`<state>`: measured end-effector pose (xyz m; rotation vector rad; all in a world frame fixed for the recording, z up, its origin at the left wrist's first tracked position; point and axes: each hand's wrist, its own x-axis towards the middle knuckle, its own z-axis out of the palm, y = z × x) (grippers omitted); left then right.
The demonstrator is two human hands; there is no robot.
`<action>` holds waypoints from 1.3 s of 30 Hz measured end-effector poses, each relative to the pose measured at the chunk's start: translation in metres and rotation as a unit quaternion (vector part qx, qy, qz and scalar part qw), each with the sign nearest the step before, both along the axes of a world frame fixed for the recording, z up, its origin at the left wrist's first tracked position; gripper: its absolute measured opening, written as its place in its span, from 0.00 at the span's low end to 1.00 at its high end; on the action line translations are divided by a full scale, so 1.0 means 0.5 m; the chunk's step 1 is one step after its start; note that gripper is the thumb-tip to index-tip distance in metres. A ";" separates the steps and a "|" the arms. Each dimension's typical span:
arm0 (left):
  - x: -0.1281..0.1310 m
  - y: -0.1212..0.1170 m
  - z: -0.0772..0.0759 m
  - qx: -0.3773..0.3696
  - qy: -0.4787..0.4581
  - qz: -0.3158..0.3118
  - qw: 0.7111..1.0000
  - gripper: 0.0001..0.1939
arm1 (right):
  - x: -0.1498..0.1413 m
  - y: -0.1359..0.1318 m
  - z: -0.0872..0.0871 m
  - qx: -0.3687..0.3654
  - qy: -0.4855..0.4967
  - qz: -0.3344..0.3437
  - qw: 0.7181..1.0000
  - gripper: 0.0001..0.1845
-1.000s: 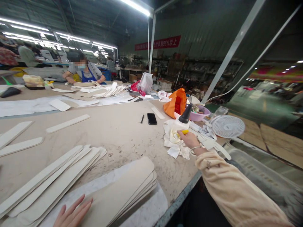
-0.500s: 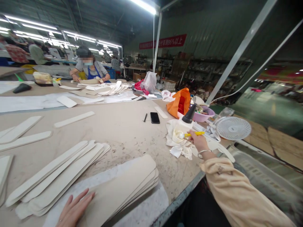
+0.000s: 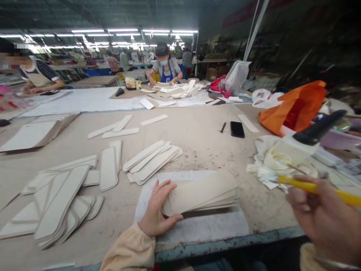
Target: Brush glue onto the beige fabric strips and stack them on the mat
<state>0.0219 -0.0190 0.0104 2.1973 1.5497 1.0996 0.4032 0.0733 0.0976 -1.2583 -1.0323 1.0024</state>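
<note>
My left hand (image 3: 159, 209) lies at the left end of a fanned stack of beige flat strips (image 3: 203, 190), its fingers spread along the far side and its thumb near the front edge. The stack sits on a white sheet (image 3: 208, 227). At the right, my right hand (image 3: 324, 216), slightly blurred, is closed round a yellow-handled brush (image 3: 296, 183). The brush's pale tip points left, just in front of a cut-open white plastic bottle (image 3: 296, 148) with a black neck. Crumpled whitish cloth (image 3: 261, 169) lies beneath the bottle.
Piles of pale strips (image 3: 62, 203) cover the left, and another bundle (image 3: 153, 162) lies behind my left hand. Further back are a black phone (image 3: 237, 129), an orange bag (image 3: 304, 101) and a purple basin (image 3: 344, 133). A co-worker (image 3: 166, 67) works across the table.
The view has swung left and nearer the stack. My right hand has drawn the brush back from the bottle's opening. My left hand now spans the stack's end with its thumb spread.
</note>
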 end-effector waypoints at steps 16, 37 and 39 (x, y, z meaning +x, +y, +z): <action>0.003 -0.002 -0.010 0.008 -0.012 0.014 1.000 0.41 | -0.339 -0.106 -0.065 -0.055 -0.049 0.314 0.947 0.21; -0.004 0.002 -0.018 0.031 0.033 0.030 0.998 0.34 | -0.130 0.009 -0.069 0.008 -0.240 0.008 0.971 0.25; -0.004 0.002 -0.014 0.035 0.036 0.032 0.998 0.34 | -0.127 0.003 -0.065 0.017 -0.219 0.003 0.975 0.24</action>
